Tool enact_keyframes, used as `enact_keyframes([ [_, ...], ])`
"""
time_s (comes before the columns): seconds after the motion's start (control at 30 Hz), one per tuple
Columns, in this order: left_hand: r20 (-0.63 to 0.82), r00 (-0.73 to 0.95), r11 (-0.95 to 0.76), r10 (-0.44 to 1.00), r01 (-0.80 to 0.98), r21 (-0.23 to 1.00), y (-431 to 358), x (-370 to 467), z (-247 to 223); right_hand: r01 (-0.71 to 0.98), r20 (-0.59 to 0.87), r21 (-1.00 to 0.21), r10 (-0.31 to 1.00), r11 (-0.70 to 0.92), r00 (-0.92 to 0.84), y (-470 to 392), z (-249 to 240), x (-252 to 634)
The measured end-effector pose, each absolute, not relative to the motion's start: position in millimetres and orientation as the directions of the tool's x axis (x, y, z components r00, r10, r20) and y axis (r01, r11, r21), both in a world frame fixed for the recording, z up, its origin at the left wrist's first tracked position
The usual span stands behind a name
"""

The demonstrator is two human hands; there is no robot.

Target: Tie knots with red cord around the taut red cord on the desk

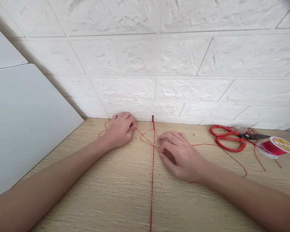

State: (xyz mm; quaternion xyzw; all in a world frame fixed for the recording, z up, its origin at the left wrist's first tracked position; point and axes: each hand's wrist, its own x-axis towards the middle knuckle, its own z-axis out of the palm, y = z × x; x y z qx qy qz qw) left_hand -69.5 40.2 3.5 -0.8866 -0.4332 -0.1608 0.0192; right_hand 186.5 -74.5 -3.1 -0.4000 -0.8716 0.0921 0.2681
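A red cord runs from a small dark nail at the foot of the wall straight toward me. Its top part, just below the nail, is twisted or knotted. My left hand lies left of it, with thumb and fingertips pinched on a thin red string. On the other side, my right hand is curled, its fingertips closed on the string close to the cord. Between the hands the string crosses the cord and forms a loose loop. What lies inside the right palm is hidden.
At the right lie orange-handled scissors with dark blades and a spool of red thread. A loose string tail curves past my right wrist. A white brick-patterned wall closes off the back; a white panel stands at the left.
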Motion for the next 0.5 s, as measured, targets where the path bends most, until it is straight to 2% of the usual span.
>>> enact_keyframes([
  [0.1,0.342,0.535,-0.596,0.773,0.797,0.098,40,-70,3,0.648,0.394,-0.368,0.743,0.666,-0.54,-75,-3,186],
  [0.2,0.355,0.579,-0.653,0.734,0.746,0.133,37,-70,6,0.653,0.391,-0.373,0.75,0.659,-0.534,-75,-2,186],
  [0.33,0.277,0.733,-0.782,0.622,0.598,0.175,33,-70,13,0.691,0.388,-0.415,0.802,0.592,-0.454,-72,-3,187],
  [0.5,0.239,0.733,-0.768,0.637,0.58,0.27,33,-70,15,0.727,0.339,-0.444,0.85,0.523,-0.404,-69,-7,189],
])
